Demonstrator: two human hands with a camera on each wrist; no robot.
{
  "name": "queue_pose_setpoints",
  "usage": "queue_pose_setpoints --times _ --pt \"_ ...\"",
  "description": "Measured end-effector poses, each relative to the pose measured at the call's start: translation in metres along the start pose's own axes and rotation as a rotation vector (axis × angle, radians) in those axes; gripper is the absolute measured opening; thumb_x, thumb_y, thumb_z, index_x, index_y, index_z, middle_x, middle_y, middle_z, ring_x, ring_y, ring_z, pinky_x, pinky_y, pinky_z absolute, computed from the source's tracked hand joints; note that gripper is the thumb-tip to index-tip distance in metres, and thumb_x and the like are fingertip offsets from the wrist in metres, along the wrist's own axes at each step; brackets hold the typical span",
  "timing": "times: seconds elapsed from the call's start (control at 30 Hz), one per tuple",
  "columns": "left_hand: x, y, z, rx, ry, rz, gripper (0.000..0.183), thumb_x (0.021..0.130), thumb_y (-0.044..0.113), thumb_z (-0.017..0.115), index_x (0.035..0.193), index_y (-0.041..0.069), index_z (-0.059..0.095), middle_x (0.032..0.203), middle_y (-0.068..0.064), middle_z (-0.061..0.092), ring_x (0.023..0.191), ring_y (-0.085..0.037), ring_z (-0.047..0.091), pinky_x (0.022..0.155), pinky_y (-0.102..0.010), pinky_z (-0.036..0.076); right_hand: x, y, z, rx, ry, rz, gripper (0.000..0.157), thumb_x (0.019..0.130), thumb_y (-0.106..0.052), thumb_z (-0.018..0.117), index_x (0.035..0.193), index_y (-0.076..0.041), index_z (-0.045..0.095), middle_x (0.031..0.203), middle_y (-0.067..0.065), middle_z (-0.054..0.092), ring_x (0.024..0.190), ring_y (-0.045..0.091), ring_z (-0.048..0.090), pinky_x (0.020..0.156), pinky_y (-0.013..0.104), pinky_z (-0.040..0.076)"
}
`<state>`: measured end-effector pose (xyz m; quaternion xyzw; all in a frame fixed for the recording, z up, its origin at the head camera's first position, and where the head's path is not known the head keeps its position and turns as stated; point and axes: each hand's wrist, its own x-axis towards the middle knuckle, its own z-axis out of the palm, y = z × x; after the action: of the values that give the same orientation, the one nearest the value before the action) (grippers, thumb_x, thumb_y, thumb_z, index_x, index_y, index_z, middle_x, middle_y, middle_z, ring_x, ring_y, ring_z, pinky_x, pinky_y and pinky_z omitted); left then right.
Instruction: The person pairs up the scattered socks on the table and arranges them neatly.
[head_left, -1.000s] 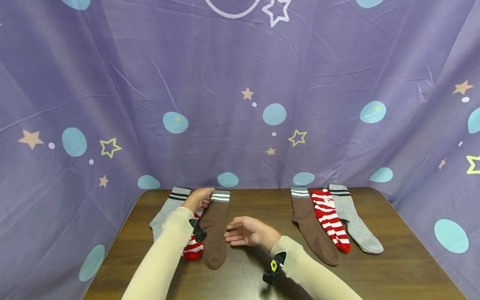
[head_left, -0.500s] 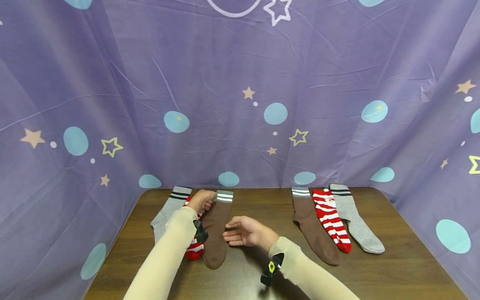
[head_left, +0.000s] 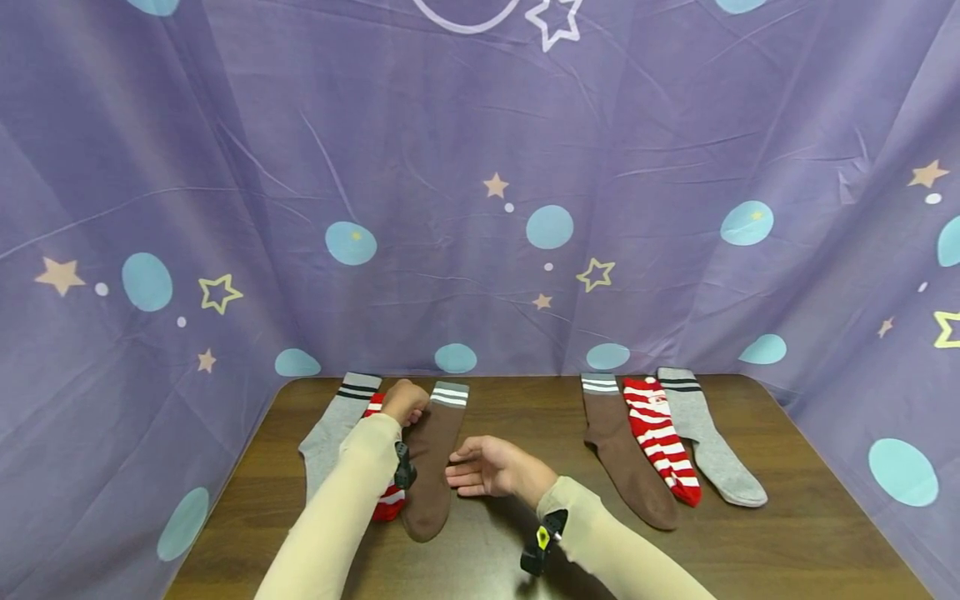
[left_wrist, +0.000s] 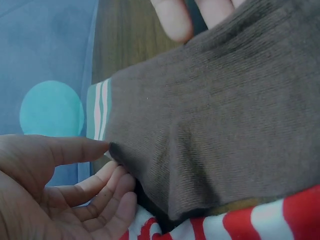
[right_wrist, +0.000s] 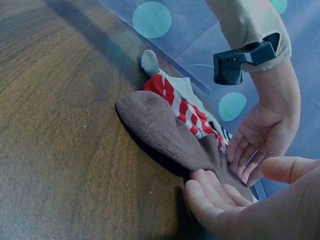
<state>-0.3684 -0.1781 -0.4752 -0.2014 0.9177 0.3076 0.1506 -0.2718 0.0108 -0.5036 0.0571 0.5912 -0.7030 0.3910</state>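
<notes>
Head view: a brown sock (head_left: 431, 467) lies just right of the striped sock (head_left: 387, 507), my left hand (head_left: 405, 402) at its edge nearest that sock, my right hand (head_left: 495, 468) on the side away from it. Left wrist: my thumb and fingers pinch the brown edge beside the striped sock; a light hold, I judge, spares the knit. Right wrist: my loosely extended fingers touch the opposite edge, best held low to avoid wrinkling.

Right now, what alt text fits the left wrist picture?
The left hand pinches a brown sock at one edge near its striped cuff. A red and white sock lies alongside; part of the right hand shows at the opposite edge.
</notes>
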Motion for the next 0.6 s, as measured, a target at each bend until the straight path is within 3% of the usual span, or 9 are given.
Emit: queue_pose_setpoints --times 0.2,0.3,0.33,0.4,0.47,0.5,0.57,0.6 --pt "0.009 -0.004 0.004 0.024 0.020 -0.018 0.027 0.078 0.009 0.077 0.056 0.012 0.061 0.047 0.003 0.050 0.044 -0.008 0.050 0.043 -0.020 0.045 -0.002 0.000 0.001 -0.016 0.000 0.032 0.039 0.094 -0.015 0.050 0.123 0.008 0.059 0.103 0.011 0.070 0.097 0.023 0.069 0.102 0.041 0.054" --pt "0.010 -0.006 0.005 -0.018 0.017 -0.018 0.030 0.077 0.007 0.076 0.054 0.011 0.058 0.049 0.001 0.051 0.046 -0.010 0.051 0.045 -0.021 0.045 -0.001 0.000 0.001 -0.025 0.002 0.042 0.040 0.093 -0.015 0.050 0.124 0.009 0.059 0.100 0.010 0.069 0.095 0.022 0.069 0.102 0.042 0.055" --pt "0.011 -0.007 0.005 -0.063 -0.009 -0.010 0.034 0.078 0.006 0.074 0.051 0.012 0.055 0.048 0.002 0.049 0.047 -0.010 0.050 0.046 -0.021 0.045 0.000 0.001 0.001 -0.028 0.002 0.046 0.040 0.093 -0.015 0.050 0.124 0.009 0.060 0.100 0.010 0.069 0.095 0.022 0.069 0.102 0.042 0.055" --pt "0.013 -0.009 0.005 -0.172 -0.070 -0.009 0.019 0.081 0.004 0.071 0.063 0.004 0.063 0.061 -0.005 0.062 0.061 -0.017 0.063 0.060 -0.027 0.056 0.001 0.001 0.001 -0.035 0.000 0.049 0.040 0.093 -0.016 0.051 0.123 0.009 0.060 0.100 0.009 0.069 0.094 0.022 0.069 0.102 0.042 0.055" --pt "0.029 -0.014 0.007 -0.269 -0.169 -0.005 0.009 0.082 0.006 0.069 0.080 -0.002 0.067 0.082 -0.012 0.070 0.081 -0.025 0.069 0.077 -0.035 0.060 0.002 0.002 0.001 -0.041 0.000 0.053 0.040 0.093 -0.016 0.051 0.123 0.008 0.061 0.102 0.010 0.070 0.096 0.022 0.069 0.103 0.043 0.054" --pt "0.047 -0.022 0.010 -0.308 -0.238 0.008 0.014 0.082 0.010 0.070 0.087 -0.003 0.067 0.092 -0.014 0.071 0.089 -0.028 0.069 0.080 -0.037 0.060 0.002 0.003 0.001 -0.045 0.001 0.053 0.039 0.093 -0.017 0.051 0.123 0.007 0.061 0.103 0.010 0.070 0.097 0.023 0.069 0.104 0.044 0.054" --pt "0.059 -0.025 0.010 -0.338 -0.317 0.004 0.039 0.085 0.014 0.067 0.117 -0.007 0.062 0.124 -0.023 0.064 0.113 -0.036 0.063 0.097 -0.046 0.057 0.002 0.004 0.000 -0.051 0.002 0.055 0.038 0.093 -0.018 0.051 0.121 0.005 0.062 0.103 0.009 0.070 0.098 0.023 0.069 0.105 0.046 0.053" --pt "0.064 -0.026 0.010 -0.333 -0.347 0.003 0.042 0.086 0.016 0.066 0.121 -0.006 0.060 0.129 -0.023 0.061 0.115 -0.034 0.061 0.097 -0.045 0.056 0.002 0.005 0.000 -0.053 0.003 0.057 0.037 0.093 -0.018 0.051 0.120 0.005 0.062 0.103 0.009 0.069 0.098 0.023 0.068 0.105 0.046 0.053"
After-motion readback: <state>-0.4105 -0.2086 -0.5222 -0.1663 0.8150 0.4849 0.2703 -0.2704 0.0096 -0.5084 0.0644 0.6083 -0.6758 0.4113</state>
